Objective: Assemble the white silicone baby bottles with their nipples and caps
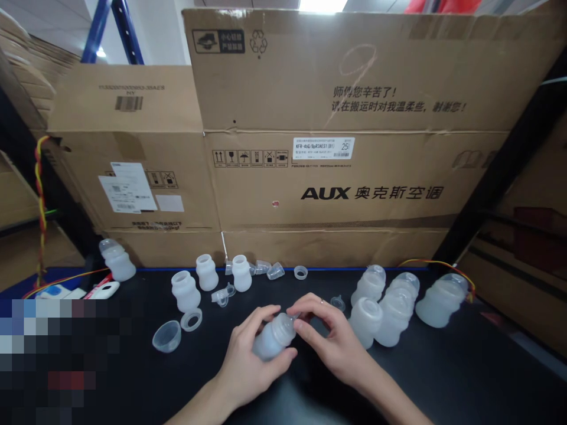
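A frosted, wavy-sided baby bottle (271, 341) leans to the right in my left hand (245, 354), whose fingers and thumb wrap round its body. At the bottle's top is a translucent collar ring, with a clear teat (294, 317) sticking out of it. My right hand (330, 337) pinches this teat between thumb and forefinger; its fingertips partly hide it. Just beyond my right hand lies a small clear silicone piece (338, 303). To the left are a clear dome cap (167, 337), a collar ring (191, 320) and an uncapped bottle (185, 291).
Several bottles with clear caps (394, 319) stand close together on the right; one more capped bottle (117, 260) stands far left. Uncapped bottles (207, 273), small clear cups (275, 271) and a ring (300, 273) line the back of the black table, before a cardboard wall (376, 224).
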Available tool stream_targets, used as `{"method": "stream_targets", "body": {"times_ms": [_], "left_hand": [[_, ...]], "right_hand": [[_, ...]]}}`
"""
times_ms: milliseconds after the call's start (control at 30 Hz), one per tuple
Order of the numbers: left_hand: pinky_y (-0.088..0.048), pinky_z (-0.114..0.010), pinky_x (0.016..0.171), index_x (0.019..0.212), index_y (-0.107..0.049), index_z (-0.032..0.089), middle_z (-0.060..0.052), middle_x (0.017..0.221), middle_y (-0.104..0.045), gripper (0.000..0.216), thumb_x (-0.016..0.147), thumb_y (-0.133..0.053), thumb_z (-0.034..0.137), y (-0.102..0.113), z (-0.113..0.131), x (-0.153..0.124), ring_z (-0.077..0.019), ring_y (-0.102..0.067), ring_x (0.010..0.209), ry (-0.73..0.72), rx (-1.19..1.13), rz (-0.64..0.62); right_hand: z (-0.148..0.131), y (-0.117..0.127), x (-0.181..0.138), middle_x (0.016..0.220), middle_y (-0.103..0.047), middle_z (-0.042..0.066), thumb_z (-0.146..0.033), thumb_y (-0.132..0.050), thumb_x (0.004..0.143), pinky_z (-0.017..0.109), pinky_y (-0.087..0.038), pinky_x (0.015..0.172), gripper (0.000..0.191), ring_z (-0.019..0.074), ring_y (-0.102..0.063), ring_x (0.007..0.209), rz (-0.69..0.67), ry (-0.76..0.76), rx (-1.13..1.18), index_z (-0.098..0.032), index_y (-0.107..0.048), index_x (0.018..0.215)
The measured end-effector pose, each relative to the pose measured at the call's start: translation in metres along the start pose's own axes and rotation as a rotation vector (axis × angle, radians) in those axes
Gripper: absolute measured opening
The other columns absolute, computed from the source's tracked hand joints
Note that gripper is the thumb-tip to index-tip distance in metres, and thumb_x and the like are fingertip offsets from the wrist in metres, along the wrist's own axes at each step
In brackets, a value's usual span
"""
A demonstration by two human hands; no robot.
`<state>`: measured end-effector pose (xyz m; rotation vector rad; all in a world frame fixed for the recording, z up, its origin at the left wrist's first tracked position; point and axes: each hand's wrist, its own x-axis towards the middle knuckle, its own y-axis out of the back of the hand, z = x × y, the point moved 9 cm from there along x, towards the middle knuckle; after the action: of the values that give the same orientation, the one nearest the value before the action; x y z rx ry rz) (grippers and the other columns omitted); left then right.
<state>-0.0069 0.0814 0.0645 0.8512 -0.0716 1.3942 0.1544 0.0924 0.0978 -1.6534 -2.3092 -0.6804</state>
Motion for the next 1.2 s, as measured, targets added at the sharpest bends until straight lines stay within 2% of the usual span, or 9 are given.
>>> {"method": "stream_targets", "body": {"times_ms": [233,367,533,633,700,800,867,1067,1200], "left_hand": [[-0.06,-0.035,0.079,0.127,-0.06,0.031,-0.002,0.107,-0.073,0.048,0.083,-0.079,0.027,-0.004,-0.002,-0.003,-0.0217,-0.074,0.089,-0.01,0.044,-0.033],[-0.06,-0.035,0.079,0.127,-0.058,0.031,-0.002,0.108,-0.075,0.059,0.075,-0.086,0.027,-0.005,-0.008,-0.005,-0.0219,-0.074,0.086,0.037,0.024,-0.032],[-0.056,-0.029,0.07,0.124,-0.054,0.029,-0.001,0.097,-0.074,0.023,0.102,-0.055,0.035,-0.003,-0.004,-0.003,-0.0176,-0.072,0.077,0.033,-0.114,-0.059],[-0.053,-0.027,0.066,0.126,-0.048,0.029,0.001,0.089,-0.074,0.021,0.109,-0.039,0.038,-0.001,-0.009,-0.002,-0.0164,-0.07,0.071,0.11,-0.204,-0.045],[-0.053,-0.028,0.065,0.129,-0.044,0.03,0.001,0.091,-0.074,0.027,0.104,-0.049,0.041,-0.003,-0.012,-0.003,-0.017,-0.07,0.071,0.126,-0.232,-0.05],[-0.058,-0.031,0.072,0.132,-0.041,0.031,0.0,0.101,-0.073,0.069,0.078,-0.084,0.035,-0.009,-0.013,-0.005,-0.0196,-0.073,0.077,0.104,-0.147,-0.06],[-0.058,-0.032,0.074,0.131,-0.039,0.032,0.001,0.1,-0.072,0.079,0.07,-0.089,0.029,-0.01,-0.015,-0.007,-0.0197,-0.073,0.077,0.111,-0.078,-0.042],[-0.055,-0.028,0.068,0.119,-0.054,0.03,-0.001,0.098,-0.073,0.029,0.093,-0.067,0.029,-0.012,0.008,-0.005,-0.0187,-0.07,0.076,0.001,-0.025,-0.174],[-0.055,-0.031,0.079,0.119,-0.066,0.025,-0.006,0.103,-0.075,0.022,0.101,-0.056,0.033,-0.01,0.016,0.0,-0.0225,-0.071,0.087,-0.019,-0.109,-0.195]], "right_hand": [[0.007,-0.001,-0.002,0.086,-0.059,0.0,-0.035,-0.068,0.1,0.031,-0.045,0.073,0.018,0.0177,-0.057,0.079,0.032,-0.035,-0.219,-0.022,-0.059,0.089],[-0.002,-0.004,-0.005,0.099,-0.061,0.003,-0.033,-0.064,0.101,0.035,-0.048,0.081,0.011,0.0203,-0.058,0.088,0.004,0.043,-0.208,-0.024,-0.061,0.105],[-0.019,-0.005,-0.008,0.115,-0.064,0.007,-0.025,-0.057,0.104,0.041,-0.05,0.096,0.024,0.0235,-0.061,0.102,-0.066,0.114,-0.105,-0.027,-0.064,0.127],[-0.019,-0.005,-0.008,0.111,-0.065,0.006,-0.022,-0.056,0.104,0.04,-0.051,0.095,0.026,0.0229,-0.063,0.102,-0.088,0.119,-0.101,-0.027,-0.067,0.127],[-0.014,-0.006,-0.006,0.106,-0.065,0.005,-0.023,-0.057,0.104,0.038,-0.051,0.09,0.026,0.0216,-0.063,0.097,-0.091,0.094,-0.111,-0.027,-0.068,0.126],[-0.006,-0.007,-0.004,0.099,-0.065,0.004,-0.026,-0.061,0.102,0.034,-0.051,0.08,0.015,0.0197,-0.062,0.088,-0.076,0.037,-0.153,-0.024,-0.071,0.114],[-0.002,-0.009,-0.004,0.094,-0.065,0.003,-0.028,-0.064,0.101,0.033,-0.049,0.077,0.009,0.0191,-0.061,0.084,-0.061,0.006,-0.196,-0.023,-0.071,0.102],[-0.003,-0.008,-0.005,0.087,-0.062,0.001,-0.029,-0.061,0.102,0.033,-0.047,0.075,0.011,0.0185,-0.06,0.08,-0.03,-0.011,-0.305,-0.022,-0.063,0.093],[-0.013,-0.013,-0.01,0.099,-0.063,0.003,-0.03,-0.067,0.098,0.033,-0.049,0.079,0.02,0.0196,-0.06,0.086,-0.131,0.058,-0.285,-0.023,-0.062,0.117]]}}
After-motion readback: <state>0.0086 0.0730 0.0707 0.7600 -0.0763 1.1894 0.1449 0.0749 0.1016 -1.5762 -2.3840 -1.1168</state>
